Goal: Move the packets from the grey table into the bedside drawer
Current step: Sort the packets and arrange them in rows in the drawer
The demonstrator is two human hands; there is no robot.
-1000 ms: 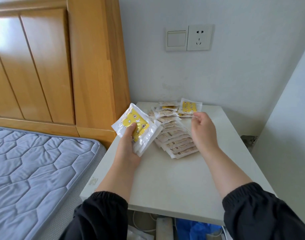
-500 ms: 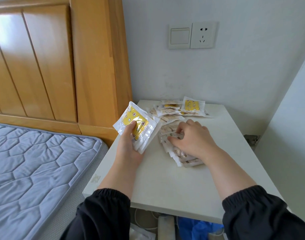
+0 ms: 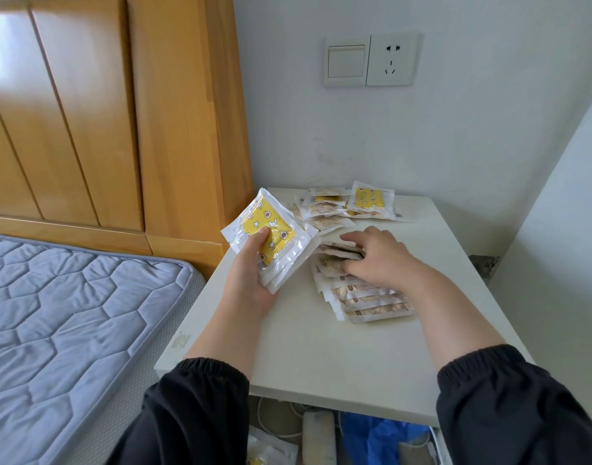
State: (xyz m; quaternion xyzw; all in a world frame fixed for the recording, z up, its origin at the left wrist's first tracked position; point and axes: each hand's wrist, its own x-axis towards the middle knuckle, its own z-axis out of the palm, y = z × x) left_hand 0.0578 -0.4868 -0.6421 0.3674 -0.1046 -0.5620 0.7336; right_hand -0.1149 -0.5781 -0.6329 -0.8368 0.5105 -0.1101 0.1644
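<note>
- Blue-grey quilted mattress (image 3: 69,313) filled the lower left, with a varnished wooden headboard (image 3: 103,112) upright behind it.
- Left hand (image 3: 251,273) was raised just above the table's left edge. Its grip was closed on a held stack of packets (image 3: 271,236), thumb pressed on the top face and fingers underneath. The top packet was yellow with small printed figures inside a clear wrapper, and the stack was tilted, with its far end higher.
- Table (image 3: 321,357), pale grey, stood between the bed and a white wall on the right, with its back edge against the wall.
- Fanned row of packets (image 3: 365,297) lay flat on the table, mid-right. The packets were beige, overlapped like shingles, and ran toward the near edge.
- Right hand (image 3: 385,260) was on the far end of that row, palm down. Its grip was narrow, with fingers curled over the upper few packets and thumb tucked at their edge, pinching them. The lifted edges showed dark beneath the fingertips.
- Rear pile of packets (image 3: 328,209) was loose at the back of the table, apart from the row. One yellow packet (image 3: 370,198) lay on its right side.
- Blue bag (image 3: 382,437) and a cable showed under the table.
- Wall switch (image 3: 346,62) and socket (image 3: 393,60) were side by side above the table.
</note>
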